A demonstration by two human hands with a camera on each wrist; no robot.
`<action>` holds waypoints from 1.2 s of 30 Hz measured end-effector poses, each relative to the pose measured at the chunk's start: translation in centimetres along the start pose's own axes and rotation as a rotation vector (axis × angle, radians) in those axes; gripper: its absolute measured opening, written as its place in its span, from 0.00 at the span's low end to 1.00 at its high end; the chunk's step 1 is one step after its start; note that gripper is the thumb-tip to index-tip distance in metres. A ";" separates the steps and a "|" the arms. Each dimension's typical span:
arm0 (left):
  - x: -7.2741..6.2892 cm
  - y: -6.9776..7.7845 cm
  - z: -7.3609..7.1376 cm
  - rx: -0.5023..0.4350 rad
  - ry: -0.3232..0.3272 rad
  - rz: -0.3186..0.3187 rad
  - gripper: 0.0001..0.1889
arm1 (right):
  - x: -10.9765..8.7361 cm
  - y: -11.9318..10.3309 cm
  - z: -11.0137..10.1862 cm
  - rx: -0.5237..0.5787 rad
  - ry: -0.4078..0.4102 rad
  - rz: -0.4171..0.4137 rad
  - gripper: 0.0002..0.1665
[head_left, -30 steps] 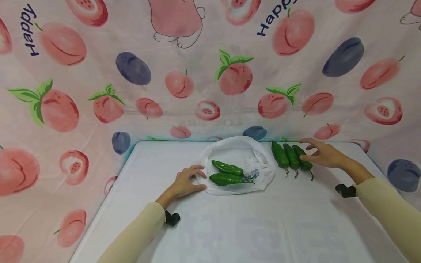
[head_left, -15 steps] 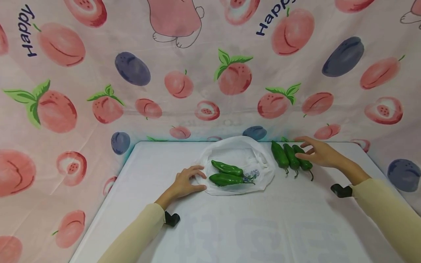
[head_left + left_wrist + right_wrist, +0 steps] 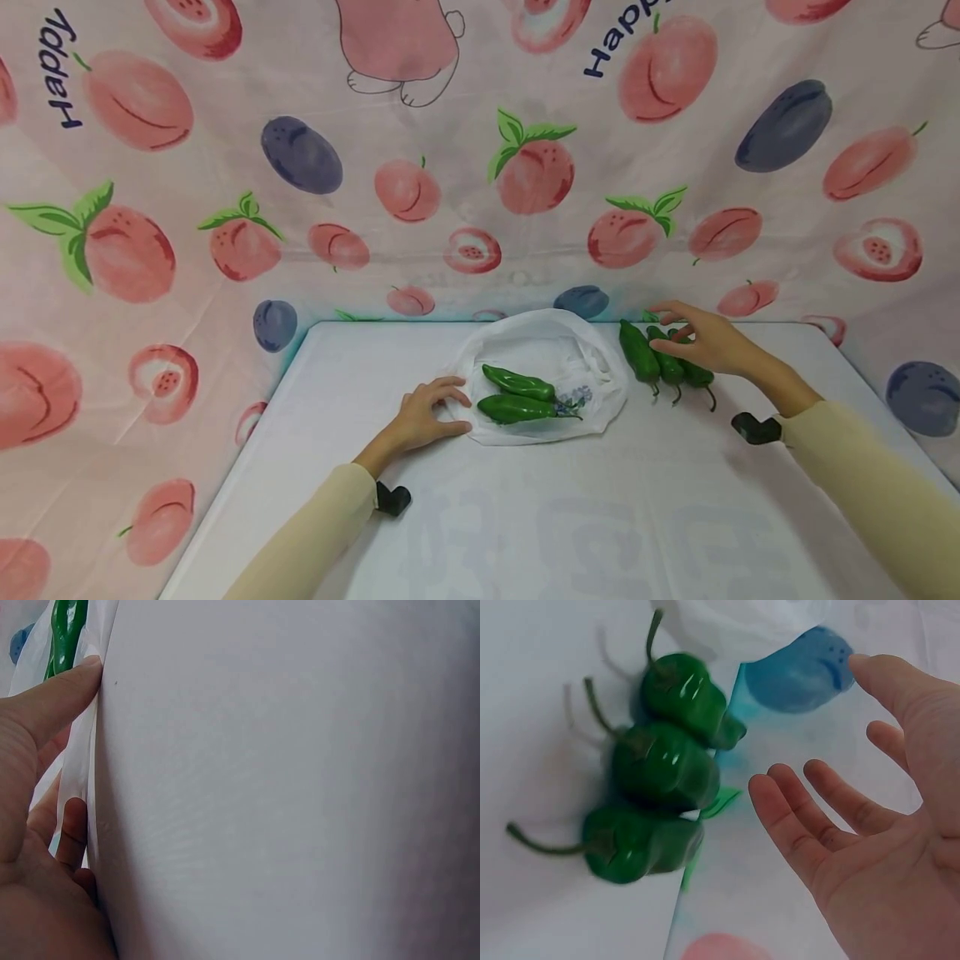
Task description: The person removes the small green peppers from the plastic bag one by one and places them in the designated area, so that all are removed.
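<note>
A white plastic bag [image 3: 607,408] lies spread with its mouth wide, and two green peppers [image 3: 517,408] rest in it. My left hand [image 3: 422,414] is at the bag's left edge, thumb and fingers apart, touching the film. In the left wrist view the thumb [image 3: 64,694] lies along the bag's rim, with the fingers below it. Three more green peppers [image 3: 664,765] with long stems lie side by side to the right of the bag. My right hand [image 3: 712,337] hovers over the rightmost of them with fingers spread, holding nothing.
A white-covered table [image 3: 570,517] stretches out in front, its far edge just behind the peppers. Behind it hangs a pink cloth [image 3: 465,175] printed with fruit. A black wrist mount [image 3: 756,428] sits at each sleeve.
My right hand has shifted left and slightly farther back, over the loose peppers. The left hand, the bag and all the peppers have stayed in place.
</note>
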State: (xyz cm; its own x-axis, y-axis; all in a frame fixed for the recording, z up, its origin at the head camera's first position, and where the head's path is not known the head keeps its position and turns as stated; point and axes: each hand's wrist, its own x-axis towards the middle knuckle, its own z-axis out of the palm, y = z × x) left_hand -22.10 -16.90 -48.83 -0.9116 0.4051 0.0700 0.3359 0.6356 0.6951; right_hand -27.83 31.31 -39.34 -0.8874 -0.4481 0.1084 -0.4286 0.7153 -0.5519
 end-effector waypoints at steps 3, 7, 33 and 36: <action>0.0 0.0 0.0 -0.001 -0.002 0.000 0.14 | 0.5 -0.5 0.2 0.005 0.002 -0.028 0.34; 0.0 -0.1 -0.1 -0.003 -0.004 -0.005 0.14 | 1.1 -1.3 0.6 0.021 0.001 -0.060 0.34; 0.1 -0.1 -0.1 -0.006 -0.013 -0.028 0.14 | 5.1 -5.1 3.9 0.054 -0.066 -0.121 0.36; 0.1 -0.1 -0.1 -0.007 -0.014 -0.027 0.14 | 5.5 -5.5 4.3 0.054 -0.083 -0.130 0.36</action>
State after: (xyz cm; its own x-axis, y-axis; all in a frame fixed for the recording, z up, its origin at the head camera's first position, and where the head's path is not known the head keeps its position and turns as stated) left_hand -22.21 -16.97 -48.82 -0.9167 0.3973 0.0413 0.3096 0.6415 0.7019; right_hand -29.59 22.57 -39.25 -0.8070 -0.5793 0.1145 -0.5273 0.6196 -0.5814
